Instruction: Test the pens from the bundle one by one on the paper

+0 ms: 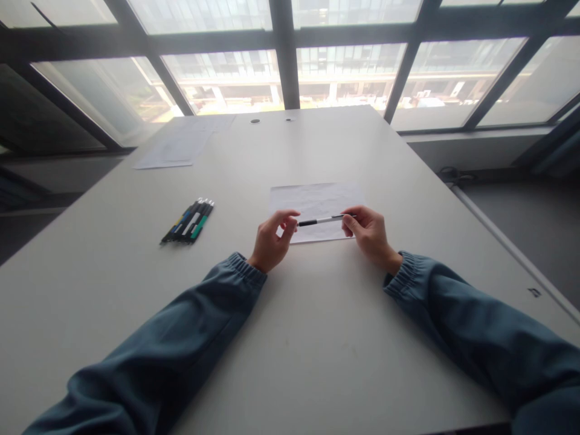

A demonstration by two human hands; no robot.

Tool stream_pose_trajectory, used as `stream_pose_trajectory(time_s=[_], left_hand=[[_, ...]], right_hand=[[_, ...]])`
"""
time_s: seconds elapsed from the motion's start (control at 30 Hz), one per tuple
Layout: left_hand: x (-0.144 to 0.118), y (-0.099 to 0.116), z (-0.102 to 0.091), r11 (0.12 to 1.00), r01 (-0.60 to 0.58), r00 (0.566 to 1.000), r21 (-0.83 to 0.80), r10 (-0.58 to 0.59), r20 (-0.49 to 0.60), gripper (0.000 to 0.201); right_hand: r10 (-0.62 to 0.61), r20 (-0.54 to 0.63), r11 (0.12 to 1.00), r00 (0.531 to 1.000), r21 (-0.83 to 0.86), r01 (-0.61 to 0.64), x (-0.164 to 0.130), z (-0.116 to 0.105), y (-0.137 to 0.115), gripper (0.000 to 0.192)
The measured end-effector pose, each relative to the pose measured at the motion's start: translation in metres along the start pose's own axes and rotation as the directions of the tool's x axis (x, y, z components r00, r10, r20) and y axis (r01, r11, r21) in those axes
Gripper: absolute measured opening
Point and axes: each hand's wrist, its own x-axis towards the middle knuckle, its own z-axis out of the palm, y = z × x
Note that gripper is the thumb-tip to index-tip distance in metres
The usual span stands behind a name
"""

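A pen with a white barrel, black grip and dark clip lies level between my two hands, above a white sheet of paper. My right hand pinches its clip end between thumb and fingers. At the tip end, my left hand has its thumb and fingers closed around the point, whose very end is hidden. To the left of my left hand, several pens lie side by side on the white table, with green, white, blue and yellow markings on dark barrels.
More paper sheets lie at the table's far left. Two round holes, one of them a dark-centred grommet, sit near the far edge. Large framed windows stand behind the table. A small dark mark is near the right edge.
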Motion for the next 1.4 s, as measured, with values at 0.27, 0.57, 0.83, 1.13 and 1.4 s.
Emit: stream_pose_trajectory(time_s=[0.27,0.57,0.83,1.13,1.4], left_hand=[[-0.002,-0.007,0.001,0.990,0.038,0.997,-0.137,-0.029,0.068,0.033],[0.001,-0.016,0.007,0.960,-0.073,0.997,-0.271,0.071,-0.017,0.050],[0.000,-0.016,0.008,0.952,-0.101,0.995,-0.289,0.096,-0.032,0.042],[0.000,-0.013,0.006,0.970,-0.068,0.998,-0.231,0.067,-0.013,0.037],[-0.002,-0.010,0.003,0.980,-0.002,1.000,-0.198,0.005,0.016,0.029]], right_hand=[[0.000,0.004,1.000,1.000,-0.001,0.000,0.000,0.000,-0.002,0.029],[-0.015,-0.070,1.000,0.997,0.006,0.016,0.002,0.001,-0.002,0.031],[-0.010,-0.056,1.000,0.998,-0.005,0.010,0.001,0.002,-0.005,0.033],[-0.013,-0.039,1.000,0.999,-0.006,0.013,0.000,0.002,-0.006,0.031],[-0.002,-0.013,1.000,1.000,-0.006,0.002,0.000,0.001,-0.005,0.032]])
